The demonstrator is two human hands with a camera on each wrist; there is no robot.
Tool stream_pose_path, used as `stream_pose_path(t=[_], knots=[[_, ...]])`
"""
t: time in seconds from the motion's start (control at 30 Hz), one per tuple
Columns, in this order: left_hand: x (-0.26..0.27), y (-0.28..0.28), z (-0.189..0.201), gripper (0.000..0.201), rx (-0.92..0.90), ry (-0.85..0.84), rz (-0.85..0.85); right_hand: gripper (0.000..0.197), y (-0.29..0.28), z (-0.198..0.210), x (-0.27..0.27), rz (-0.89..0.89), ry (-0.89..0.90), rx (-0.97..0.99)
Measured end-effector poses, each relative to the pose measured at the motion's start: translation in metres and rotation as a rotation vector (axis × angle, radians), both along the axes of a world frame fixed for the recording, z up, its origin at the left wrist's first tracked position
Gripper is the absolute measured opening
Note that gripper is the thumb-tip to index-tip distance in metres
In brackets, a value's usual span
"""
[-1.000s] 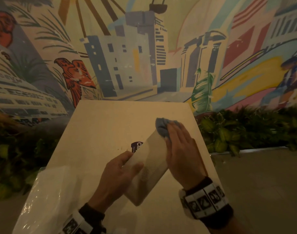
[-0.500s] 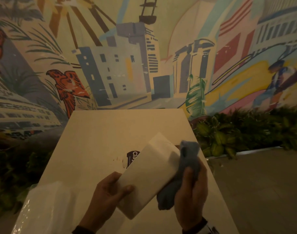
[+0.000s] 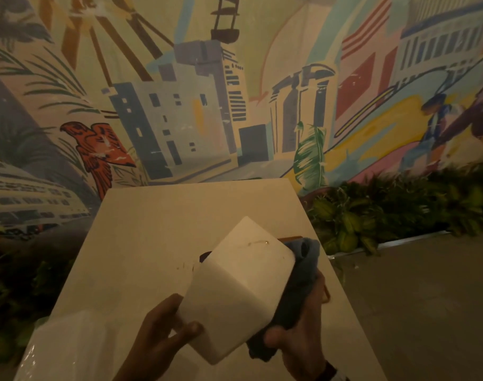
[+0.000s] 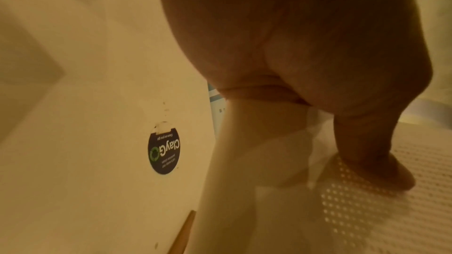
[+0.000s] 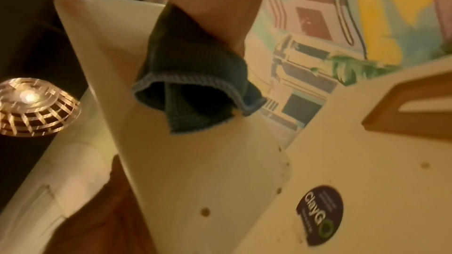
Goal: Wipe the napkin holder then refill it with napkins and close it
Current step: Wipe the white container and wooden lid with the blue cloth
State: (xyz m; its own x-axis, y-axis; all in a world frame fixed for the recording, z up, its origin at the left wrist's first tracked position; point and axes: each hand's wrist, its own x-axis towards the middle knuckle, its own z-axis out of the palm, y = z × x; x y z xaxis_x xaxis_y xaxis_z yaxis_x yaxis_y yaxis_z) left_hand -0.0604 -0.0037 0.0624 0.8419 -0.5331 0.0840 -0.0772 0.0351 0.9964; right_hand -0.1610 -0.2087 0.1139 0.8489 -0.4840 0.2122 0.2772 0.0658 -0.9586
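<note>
The white napkin holder (image 3: pixel 240 287) is held tilted above the pale table (image 3: pixel 152 229), a corner pointing away from me. My left hand (image 3: pixel 163 334) grips its near lower corner, the thumb (image 4: pixel 367 151) lying on the holder's perforated face (image 4: pixel 367 209). A bunched blue cloth (image 3: pixel 298 284) is held by my right hand (image 3: pixel 298 342) against the holder's right side. In the right wrist view the cloth (image 5: pixel 195 84) lies on the holder's smooth wall (image 5: pixel 195 161). My right fingers are mostly hidden behind cloth and holder.
A clear plastic bag (image 3: pixel 64 345) lies on the table's near left corner. A wooden piece with a slot (image 5: pixel 403 115) lies on the table beyond the holder, near a dark round sticker (image 5: pixel 320 213). Leafy plants (image 3: pixel 386 215) line both sides below a mural wall.
The holder has been lifted off the table and turned, its perforated face now away from the head view. My right hand moved the cloth from the holder's top end down its right side.
</note>
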Motion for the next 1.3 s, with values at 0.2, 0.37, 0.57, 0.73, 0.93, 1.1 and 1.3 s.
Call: stream_pose_path(t=[0.2,0.37,0.57,0.73,0.93,1.1,1.3], knots=[[-0.008,-0.011,0.027,0.076,-0.075,-0.053,-0.021,0.134,0.010,-0.014,-0.009,-0.168,0.156,-0.363],[-0.018,-0.013,0.056,0.050,-0.325,0.077,-0.017,0.116,0.023,-0.008,-0.011,-0.118,0.174,-0.357],[-0.010,-0.011,0.062,0.055,-0.330,0.125,0.020,0.042,0.011,-0.013,-0.006,0.074,0.375,-0.356],[-0.008,-0.013,0.058,0.059,-0.251,0.086,-0.027,0.043,0.016,0.029,-0.010,-0.237,-0.100,-0.861],[-0.014,-0.020,0.065,0.048,-0.192,0.080,0.004,0.042,0.050,0.059,0.032,-0.091,0.544,-1.098],[-0.007,-0.007,0.062,0.027,-0.235,0.103,-0.013,0.046,0.004,0.014,-0.009,0.155,-0.093,-1.390],[-0.010,-0.020,0.058,0.052,-0.271,0.131,-0.070,0.049,0.025,0.029,0.018,-0.017,0.066,-1.275]])
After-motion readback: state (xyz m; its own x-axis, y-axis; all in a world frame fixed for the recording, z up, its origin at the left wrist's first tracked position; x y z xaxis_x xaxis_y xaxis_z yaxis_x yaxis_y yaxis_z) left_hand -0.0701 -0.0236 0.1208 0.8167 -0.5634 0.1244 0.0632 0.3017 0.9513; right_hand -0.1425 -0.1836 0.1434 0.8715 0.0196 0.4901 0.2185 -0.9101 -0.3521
